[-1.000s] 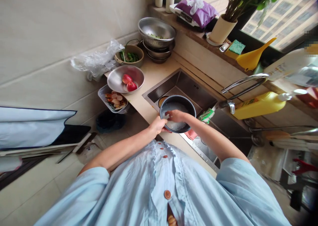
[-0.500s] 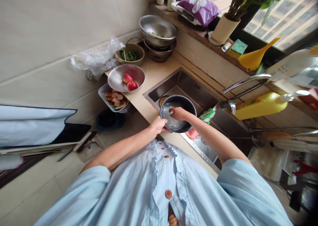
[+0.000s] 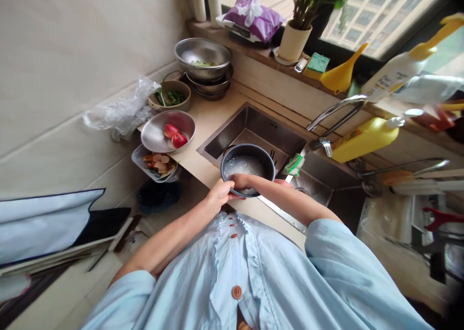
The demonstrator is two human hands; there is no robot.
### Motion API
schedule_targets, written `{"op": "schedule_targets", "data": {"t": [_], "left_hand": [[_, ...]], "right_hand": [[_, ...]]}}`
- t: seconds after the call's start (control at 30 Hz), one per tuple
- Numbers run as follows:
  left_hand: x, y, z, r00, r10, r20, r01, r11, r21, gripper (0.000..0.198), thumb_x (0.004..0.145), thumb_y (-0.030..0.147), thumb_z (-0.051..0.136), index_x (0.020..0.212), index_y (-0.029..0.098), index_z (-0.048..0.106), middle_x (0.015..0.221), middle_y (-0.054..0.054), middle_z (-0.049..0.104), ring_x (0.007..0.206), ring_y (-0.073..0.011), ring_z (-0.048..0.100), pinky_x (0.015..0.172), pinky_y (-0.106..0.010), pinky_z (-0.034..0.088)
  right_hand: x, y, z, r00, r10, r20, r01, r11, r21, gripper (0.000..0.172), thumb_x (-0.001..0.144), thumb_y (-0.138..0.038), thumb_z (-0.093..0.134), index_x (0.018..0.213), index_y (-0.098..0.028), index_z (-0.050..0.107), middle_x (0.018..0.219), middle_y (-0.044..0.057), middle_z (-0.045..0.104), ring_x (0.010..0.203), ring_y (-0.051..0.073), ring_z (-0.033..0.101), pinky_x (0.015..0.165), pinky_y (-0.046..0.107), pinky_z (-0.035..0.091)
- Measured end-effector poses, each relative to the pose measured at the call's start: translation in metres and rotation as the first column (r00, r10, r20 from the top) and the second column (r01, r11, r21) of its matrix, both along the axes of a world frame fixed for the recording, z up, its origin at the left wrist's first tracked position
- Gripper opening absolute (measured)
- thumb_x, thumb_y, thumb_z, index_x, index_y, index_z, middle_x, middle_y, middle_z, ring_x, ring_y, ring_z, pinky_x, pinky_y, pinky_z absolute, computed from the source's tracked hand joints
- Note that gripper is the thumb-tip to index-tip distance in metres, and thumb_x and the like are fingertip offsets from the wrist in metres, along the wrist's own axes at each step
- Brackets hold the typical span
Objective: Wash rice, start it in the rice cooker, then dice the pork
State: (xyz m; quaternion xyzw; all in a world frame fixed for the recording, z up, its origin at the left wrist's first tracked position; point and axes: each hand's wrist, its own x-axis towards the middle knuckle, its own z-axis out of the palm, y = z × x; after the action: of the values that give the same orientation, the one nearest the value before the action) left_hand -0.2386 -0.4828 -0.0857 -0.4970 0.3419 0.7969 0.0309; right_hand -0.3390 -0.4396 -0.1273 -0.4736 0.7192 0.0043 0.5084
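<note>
A dark round pot (image 3: 264, 155) with cloudy white water and rice in it is held over the steel sink (image 3: 253, 127). My left hand (image 3: 220, 193) grips the pot's near rim, fingers closed on it. My right hand (image 3: 242, 180) reaches inside the pot at its near side, fingers curled down into the wet rice; I cannot see what they hold.
On the counter to the left stand a steel bowl with two red fruits (image 3: 167, 131), a clear tray of cut vegetables (image 3: 156, 163), a bowl of greens (image 3: 172, 96) and stacked steel bowls (image 3: 203, 64). A tap (image 3: 335, 108), a yellow bottle (image 3: 364, 137) and a potted plant (image 3: 294, 40) lie beyond the sink.
My right hand has pulled from the middle of the pot toward its near rim. The view has shifted, so everything sits further left and lower.
</note>
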Motion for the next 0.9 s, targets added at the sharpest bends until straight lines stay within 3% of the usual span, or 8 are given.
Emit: {"op": "schedule_targets", "data": {"t": [0.13, 0.27, 0.37, 0.47, 0.73, 0.9], "left_hand": [[-0.002, 0.003, 0.004, 1.000, -0.021, -0.002, 0.021, 0.999, -0.025, 0.024, 0.057, -0.001, 0.051, 0.078, 0.008, 0.058, 0.054, -0.003, 0.062, 0.060, -0.0212, 0.067, 0.066, -0.044, 0.060], [-0.007, 0.006, 0.007, 0.999, -0.031, -0.019, 0.030, 0.999, -0.042, 0.028, 0.055, -0.002, 0.047, 0.077, 0.009, 0.057, 0.053, -0.002, 0.061, 0.058, -0.0202, 0.067, 0.066, -0.044, 0.059], [-0.009, 0.006, 0.007, 0.996, -0.066, -0.053, 0.063, 0.996, -0.059, 0.030, 0.054, -0.002, 0.047, 0.079, 0.009, 0.058, 0.053, -0.002, 0.062, 0.057, -0.0197, 0.066, 0.067, -0.043, 0.059], [-0.012, 0.006, 0.008, 0.994, -0.094, -0.055, 0.090, 0.993, -0.074, 0.028, 0.054, 0.000, 0.048, 0.078, 0.010, 0.058, 0.053, -0.002, 0.061, 0.055, -0.0199, 0.066, 0.067, -0.045, 0.059], [-0.027, -0.002, 0.016, 0.997, -0.071, -0.019, 0.069, 0.992, -0.106, 0.034, 0.053, -0.001, 0.049, 0.084, 0.011, 0.057, 0.051, 0.001, 0.059, 0.057, -0.0194, 0.066, 0.065, -0.042, 0.059], [-0.042, -0.010, 0.021, 0.995, -0.099, -0.031, 0.091, 0.976, -0.195, 0.042, 0.056, -0.002, 0.051, 0.095, 0.013, 0.057, 0.061, 0.000, 0.061, 0.064, -0.0191, 0.066, 0.066, -0.042, 0.060]], "right_hand": [[-0.002, 0.003, 0.008, 1.000, -0.022, -0.022, 0.022, 1.000, -0.019, 0.019, 0.082, -0.020, 0.057, 0.095, -0.012, 0.070, 0.088, 0.005, 0.070, 0.072, 0.013, 0.063, 0.061, 0.018, 0.045], [-0.012, 0.007, 0.015, 0.979, -0.064, -0.195, 0.051, 0.996, -0.071, 0.031, 0.088, -0.033, 0.049, 0.100, -0.011, 0.067, 0.103, 0.015, 0.066, 0.092, 0.024, 0.062, 0.076, 0.029, 0.048], [-0.021, 0.014, 0.014, 0.938, -0.096, -0.333, 0.050, 0.988, -0.143, 0.041, 0.089, -0.038, 0.047, 0.122, -0.015, 0.056, 0.135, 0.020, 0.044, 0.121, 0.033, 0.044, 0.091, 0.043, 0.042], [-0.029, 0.023, 0.009, 0.900, -0.088, -0.426, 0.031, 0.990, -0.138, 0.053, 0.085, -0.036, 0.053, 0.135, -0.021, 0.042, 0.145, 0.019, 0.027, 0.127, 0.035, 0.032, 0.092, 0.050, 0.040], [-0.058, 0.031, 0.007, 0.867, -0.154, -0.474, 0.081, 0.982, -0.170, 0.047, 0.090, -0.033, 0.043, 0.134, -0.018, 0.040, 0.134, 0.021, 0.037, 0.117, 0.033, 0.042, 0.088, 0.046, 0.041], [-0.071, 0.031, 0.020, 0.859, -0.182, -0.478, 0.082, 0.972, -0.222, 0.040, 0.089, -0.023, 0.042, 0.128, -0.015, 0.047, 0.129, 0.021, 0.042, 0.113, 0.031, 0.046, 0.087, 0.043, 0.041]]}}
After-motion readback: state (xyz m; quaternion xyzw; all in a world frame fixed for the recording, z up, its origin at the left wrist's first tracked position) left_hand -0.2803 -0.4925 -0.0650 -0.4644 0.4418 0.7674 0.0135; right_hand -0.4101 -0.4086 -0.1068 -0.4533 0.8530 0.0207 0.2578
